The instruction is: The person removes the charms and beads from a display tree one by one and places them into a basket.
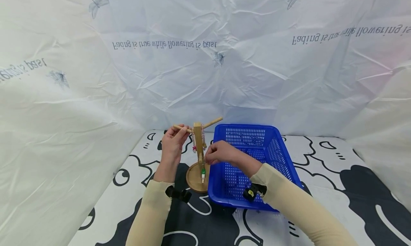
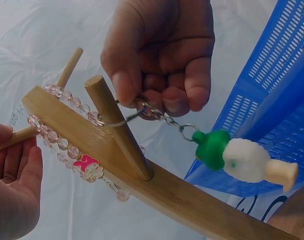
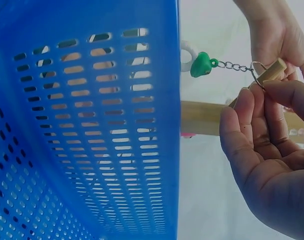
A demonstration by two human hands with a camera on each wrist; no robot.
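Observation:
A wooden stand [image 1: 198,139] with pegs rises from a round base [image 1: 192,180]. My left hand [image 1: 172,143] grips its upper left peg between thumb and fingers. With thumb and fingertips my right hand [image 1: 222,152] pinches the metal ring [image 3: 256,75] of a keychain, and the ring loops around the short front peg [image 2: 112,117]. From the ring hangs a chain with a green and white figure charm [image 2: 214,150], its lower end beige. Pink beaded bracelets [image 2: 67,145] hang on the upper pegs, one bearing a pink and white character charm [image 2: 88,167].
A blue perforated basket [image 1: 287,160] stands right beside the stand, under my right forearm. Black and white cartoon cloth [image 1: 128,203] covers the table. White printed sheeting [image 1: 192,78] rises behind and at both sides.

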